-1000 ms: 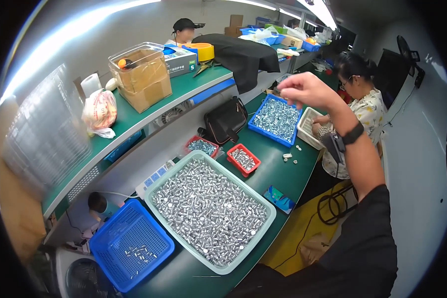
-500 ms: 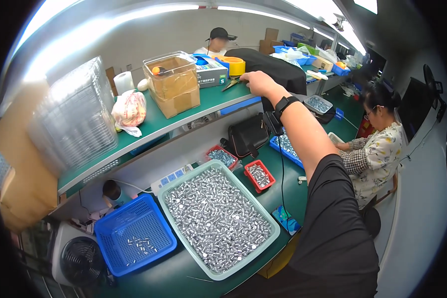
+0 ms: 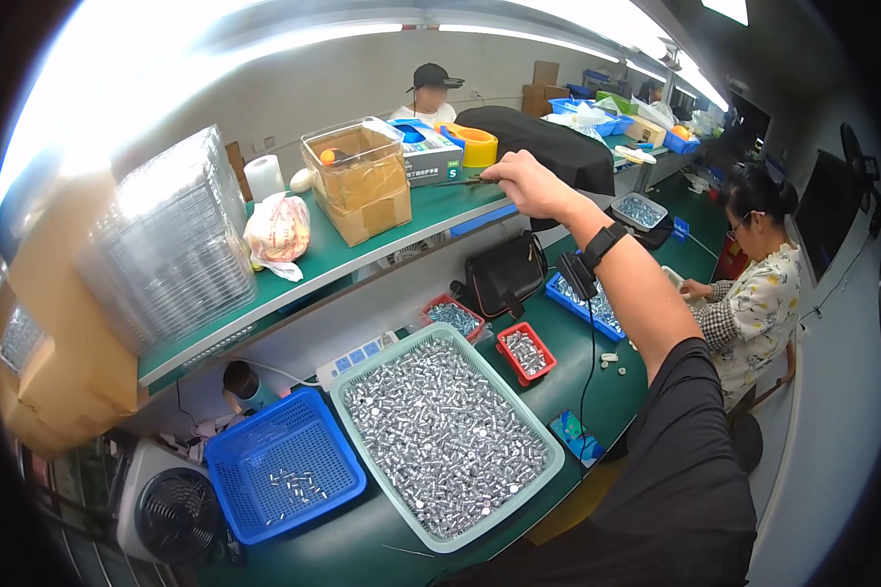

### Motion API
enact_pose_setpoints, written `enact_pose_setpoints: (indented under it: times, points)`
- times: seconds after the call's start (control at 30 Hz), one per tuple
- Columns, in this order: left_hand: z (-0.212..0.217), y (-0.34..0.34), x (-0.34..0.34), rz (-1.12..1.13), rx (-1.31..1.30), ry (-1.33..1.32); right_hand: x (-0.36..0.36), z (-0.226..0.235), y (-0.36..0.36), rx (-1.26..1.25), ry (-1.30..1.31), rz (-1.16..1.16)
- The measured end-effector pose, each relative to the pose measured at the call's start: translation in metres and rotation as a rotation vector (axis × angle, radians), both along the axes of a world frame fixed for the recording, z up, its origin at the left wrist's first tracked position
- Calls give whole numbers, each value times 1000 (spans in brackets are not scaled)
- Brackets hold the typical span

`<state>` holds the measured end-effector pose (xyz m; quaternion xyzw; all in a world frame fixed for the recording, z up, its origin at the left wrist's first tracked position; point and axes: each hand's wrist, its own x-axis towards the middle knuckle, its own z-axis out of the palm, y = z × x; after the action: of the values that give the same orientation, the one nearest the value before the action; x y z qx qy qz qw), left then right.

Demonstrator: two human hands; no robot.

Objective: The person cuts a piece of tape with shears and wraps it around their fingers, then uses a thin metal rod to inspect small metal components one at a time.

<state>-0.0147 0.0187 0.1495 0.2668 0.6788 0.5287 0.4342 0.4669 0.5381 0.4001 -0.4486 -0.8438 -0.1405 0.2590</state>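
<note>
My right hand (image 3: 529, 186) reaches over the raised green shelf, its fingers closed on the end of a slim, pointed dark tool (image 3: 472, 180). The tool points left, in front of a grey box (image 3: 431, 161) and a yellow tape roll (image 3: 478, 147). Its exact kind is too small to make out. My left hand is out of view. On the bench below, a pale green tray (image 3: 341, 389) is full of small silver metal cylinders (image 3: 450, 430). To its left, a blue perforated basket (image 3: 255, 445) holds a small scatter of silver pieces (image 3: 297, 487).
A taped cardboard box (image 3: 372, 196), a tied plastic bag (image 3: 278, 233) and stacked clear trays (image 3: 181, 240) line the shelf. A red bin (image 3: 526, 353), black bag (image 3: 504, 269) and phone (image 3: 576, 437) sit beyond the green tray. A co-worker (image 3: 754, 293) sits at right; a cable hangs from my wrist.
My right hand has drawn slightly back, and the tool in it has swung from a slant to nearly level. The whole view has shifted a little.
</note>
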Motion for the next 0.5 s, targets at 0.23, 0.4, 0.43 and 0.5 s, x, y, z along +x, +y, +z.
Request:
enact_pose_setpoints:
  times: [0.23,0.4,0.43,0.5]
  points:
    - [43,52,11,-252,153,-7,-4,26,-55,-43,378,90]
    - [74,91,31,-320,344,-73,-72,16,-165,-717,871,261]
    - [74,100,34,-355,402,-166,-87,5,-189,-857,896,311]
    - [83,125,42,-444,496,-247,-116,-25,-234,-1137,915,370]
